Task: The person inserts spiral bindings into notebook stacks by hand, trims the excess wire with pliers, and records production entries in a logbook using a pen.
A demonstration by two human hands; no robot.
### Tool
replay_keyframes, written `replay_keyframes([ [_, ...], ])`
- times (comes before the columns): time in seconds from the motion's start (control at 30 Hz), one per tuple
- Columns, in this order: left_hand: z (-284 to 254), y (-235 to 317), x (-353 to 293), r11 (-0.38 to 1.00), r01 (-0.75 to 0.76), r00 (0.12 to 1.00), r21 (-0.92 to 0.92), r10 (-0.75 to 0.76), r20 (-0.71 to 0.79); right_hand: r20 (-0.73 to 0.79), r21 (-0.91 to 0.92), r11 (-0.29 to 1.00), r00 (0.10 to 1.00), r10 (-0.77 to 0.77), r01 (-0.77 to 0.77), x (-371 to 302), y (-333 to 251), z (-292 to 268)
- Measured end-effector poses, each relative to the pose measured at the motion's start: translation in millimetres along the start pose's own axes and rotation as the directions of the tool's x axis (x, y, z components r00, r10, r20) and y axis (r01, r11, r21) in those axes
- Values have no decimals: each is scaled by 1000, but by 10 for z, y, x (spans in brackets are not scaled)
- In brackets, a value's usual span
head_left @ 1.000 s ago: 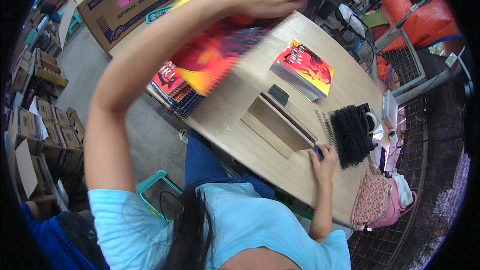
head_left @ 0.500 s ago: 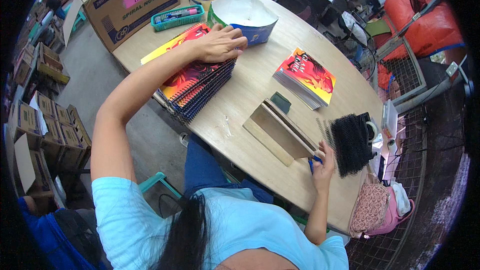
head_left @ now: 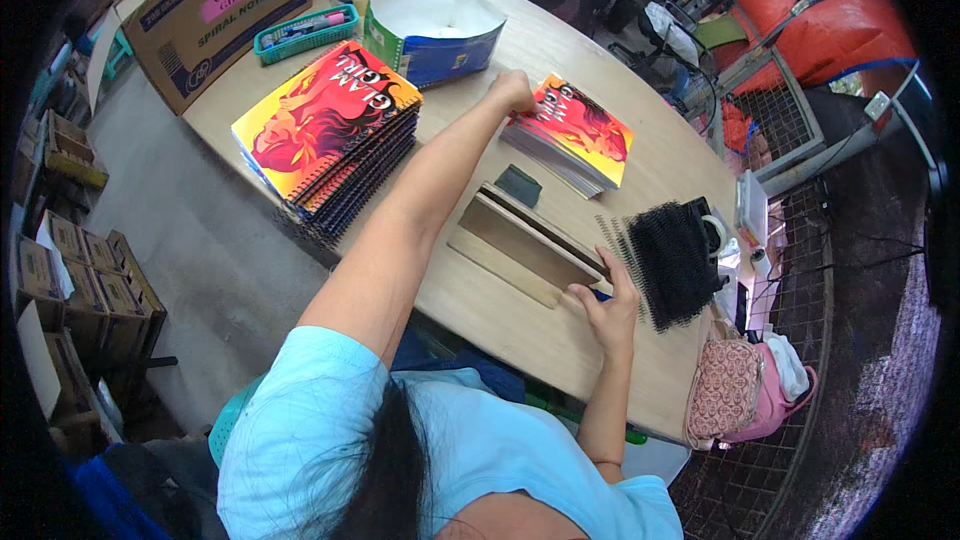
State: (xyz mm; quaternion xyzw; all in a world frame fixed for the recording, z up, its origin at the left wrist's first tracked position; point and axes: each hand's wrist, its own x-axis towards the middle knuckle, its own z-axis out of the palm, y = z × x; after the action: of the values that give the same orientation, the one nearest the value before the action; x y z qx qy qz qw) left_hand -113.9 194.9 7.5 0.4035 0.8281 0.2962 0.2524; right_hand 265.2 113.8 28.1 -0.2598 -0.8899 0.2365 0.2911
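Note:
My left hand [head_left: 515,92] reaches across to a stack of unbound notebooks [head_left: 572,140] with red and yellow covers. Its fingers bend closed against the stack's left corner, where the tips are partly hidden. My right hand [head_left: 614,307], thumb and forefinger spread, rests at the near right end of a slotted wooden holder [head_left: 530,243]. A bit of a blue tool [head_left: 601,294] shows beside that thumb; its kind is unclear. Left of my left forearm stands a tall pile of spiral notebooks [head_left: 325,125] with black coils.
Many black spiral coils [head_left: 672,265] lie right of the holder, and a small dark block [head_left: 518,185] sits behind it. Along the back are a cut-open container [head_left: 440,30], a green pen basket [head_left: 305,33] and a cardboard box [head_left: 222,25]. Bags [head_left: 735,390] hang at the right edge.
My left hand has left the spiral notebook pile and moved right to the unbound stack. My right hand's thumb and forefinger have spread at the holder's end. The view has shifted.

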Motion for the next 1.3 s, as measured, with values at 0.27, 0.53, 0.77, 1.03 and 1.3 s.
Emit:
replay_keyframes([
  [0.27,-296,213,-550,890,-451,805,-70,372,-462,-296,470,862,886,357,-190,507,251,-49],
  [0.53,-393,-218,-2036,486,-676,731,-554,347,-588,-268,506,854,963,26,118,968,-562,-52],
  [0.77,-44,-859,-2209,572,-588,779,-571,212,-589,-61,488,871,998,-35,60,856,-602,425],
  [1.03,403,-879,-2243,731,-376,923,-570,238,-303,-133,331,942,986,103,-53,385,-199,284],
  [1.3,800,-570,-2373,602,-583,809,-546,366,-461,63,931,326,953,295,-163,-502,683,627],
])
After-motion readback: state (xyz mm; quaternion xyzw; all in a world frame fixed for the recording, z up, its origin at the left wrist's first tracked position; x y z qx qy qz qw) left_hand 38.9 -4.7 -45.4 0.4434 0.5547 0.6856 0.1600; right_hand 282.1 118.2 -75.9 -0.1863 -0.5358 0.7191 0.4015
